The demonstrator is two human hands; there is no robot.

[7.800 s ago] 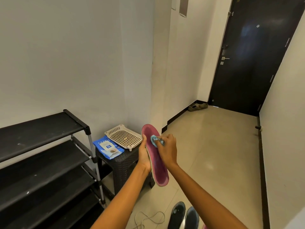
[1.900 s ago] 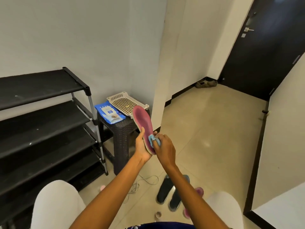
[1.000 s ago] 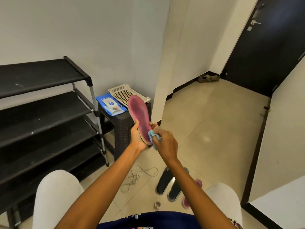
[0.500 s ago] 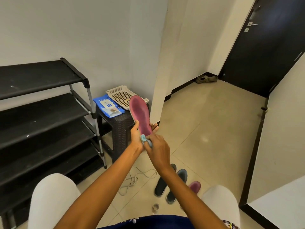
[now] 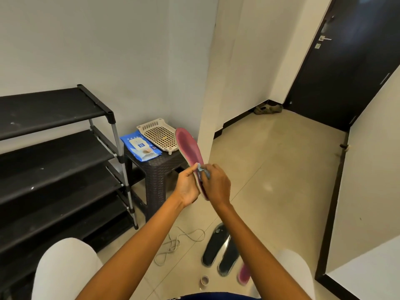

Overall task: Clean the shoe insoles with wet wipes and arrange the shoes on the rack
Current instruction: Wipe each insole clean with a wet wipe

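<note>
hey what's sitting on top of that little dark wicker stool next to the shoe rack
On the stool lie a blue wet wipes pack and a white perforated tray. The raised pink insole covers the tray's right corner.

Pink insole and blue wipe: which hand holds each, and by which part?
The left hand grips the long pink foam insole at its lower end. The right hand pinches the small blue wet wipe against the insole's face.
</note>
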